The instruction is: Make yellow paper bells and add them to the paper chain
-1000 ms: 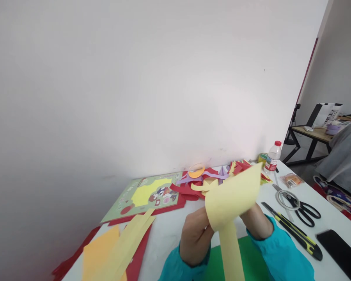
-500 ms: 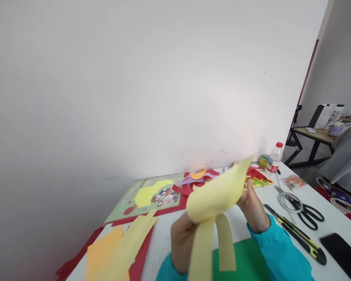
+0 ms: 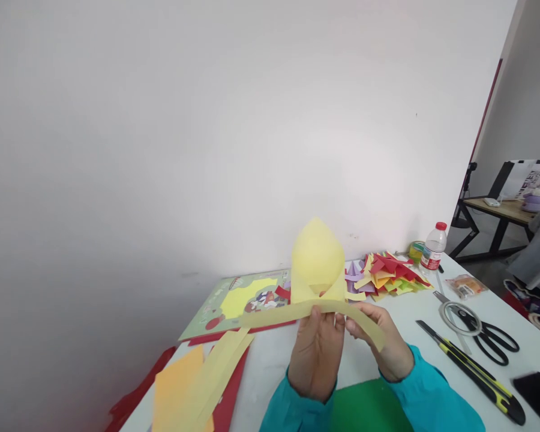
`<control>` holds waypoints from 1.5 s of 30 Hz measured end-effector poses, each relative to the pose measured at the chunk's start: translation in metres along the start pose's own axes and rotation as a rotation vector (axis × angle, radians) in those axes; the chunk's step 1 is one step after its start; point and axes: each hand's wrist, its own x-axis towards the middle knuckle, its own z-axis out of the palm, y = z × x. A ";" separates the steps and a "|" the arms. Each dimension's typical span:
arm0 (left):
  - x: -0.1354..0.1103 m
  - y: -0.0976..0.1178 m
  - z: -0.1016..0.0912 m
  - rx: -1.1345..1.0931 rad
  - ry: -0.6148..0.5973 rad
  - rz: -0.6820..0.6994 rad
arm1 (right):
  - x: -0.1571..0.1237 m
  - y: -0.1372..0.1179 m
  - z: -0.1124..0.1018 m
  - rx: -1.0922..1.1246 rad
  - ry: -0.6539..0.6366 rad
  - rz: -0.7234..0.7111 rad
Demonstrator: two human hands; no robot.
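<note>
A pale yellow paper piece (image 3: 317, 255), curled into a pointed, petal-like shape, stands upright above my hands. Across its lower edge lies a long pale yellow paper strip (image 3: 279, 315), its ends reaching out to the left and right. My left hand (image 3: 317, 351) is closed on the paper strip at its middle, thumb in front, where it meets the curled piece. At the strip's right part, my right hand (image 3: 380, 336) pinches the paper between thumb and fingers. Both wrists are in blue sleeves.
Orange paper (image 3: 180, 384) and yellow strips (image 3: 220, 372) lie left, near a green picture pad (image 3: 207, 309). Colourful paper scraps (image 3: 389, 273) pile up at the back. To the right are a bottle (image 3: 433, 247), scissors (image 3: 488, 333), a utility knife (image 3: 472, 372) and a tape roll (image 3: 447, 307).
The curled yellow paper has turned from tilted to upright, facing me. Its strip, which hung down, now spans sideways. My left hand has moved up and right under it, closer to my right hand.
</note>
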 end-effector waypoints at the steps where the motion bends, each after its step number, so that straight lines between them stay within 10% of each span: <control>1: 0.000 -0.001 0.000 0.011 -0.014 -0.007 | -0.001 0.000 0.002 0.035 0.017 0.009; 9: -0.007 -0.014 0.001 0.156 -0.119 -0.082 | -0.011 0.001 0.007 0.066 -0.071 -0.064; 15: -0.007 -0.021 0.004 0.191 -0.153 -0.127 | -0.012 -0.005 0.006 0.240 0.140 -0.014; 19: 0.010 -0.004 -0.009 0.261 0.268 -0.245 | -0.009 -0.019 -0.009 0.183 0.354 -0.155; 22: 0.020 0.022 -0.019 0.333 0.408 0.064 | -0.007 -0.027 -0.023 -0.027 0.362 -0.224; 26: 0.010 0.042 -0.016 0.824 0.169 0.421 | -0.005 -0.026 -0.029 -0.311 0.162 -0.183; 31: 0.002 0.032 -0.011 1.403 -0.089 0.382 | -0.006 -0.023 -0.026 -0.572 0.068 -0.237; 37: 0.008 0.022 -0.015 1.143 -0.274 0.064 | -0.003 -0.019 -0.027 -0.675 0.046 -0.359; 41: 0.010 0.021 -0.018 0.986 -0.150 0.112 | 0.000 -0.018 -0.030 -0.623 0.173 -0.345; 45: 0.013 0.024 -0.022 0.879 -0.056 0.150 | -0.001 -0.024 -0.032 -0.641 0.008 -0.262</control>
